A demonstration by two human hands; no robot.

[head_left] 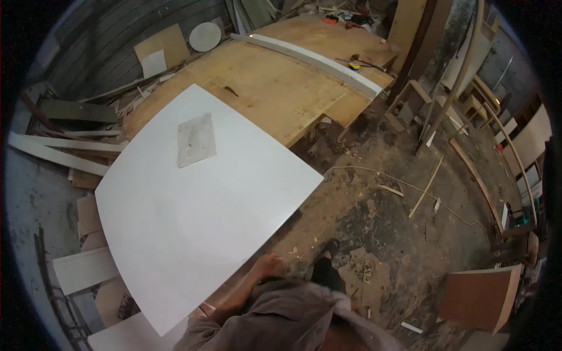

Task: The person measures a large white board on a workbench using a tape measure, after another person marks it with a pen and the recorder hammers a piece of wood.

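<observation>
A large white panel (216,216) lies tilted across the left half of the head view, its far part over a wooden work table (263,82). On the panel rests a greyish, crumpled-looking rectangular sheet (197,140). My left hand (269,265) is beside the panel's near right edge, close to my body. Its fingers are small and unclear, and whether they touch the panel I cannot make out. My right hand does not show; a blurred grey sleeve or shirt fold is at the lower edge.
A long white strip (316,58) crosses the table's far part, with a yellow tape measure (353,66) beyond it. A pale cable (404,182) and wood offcuts (426,187) lie on the dirty floor. A brown box (477,298) stands at lower right.
</observation>
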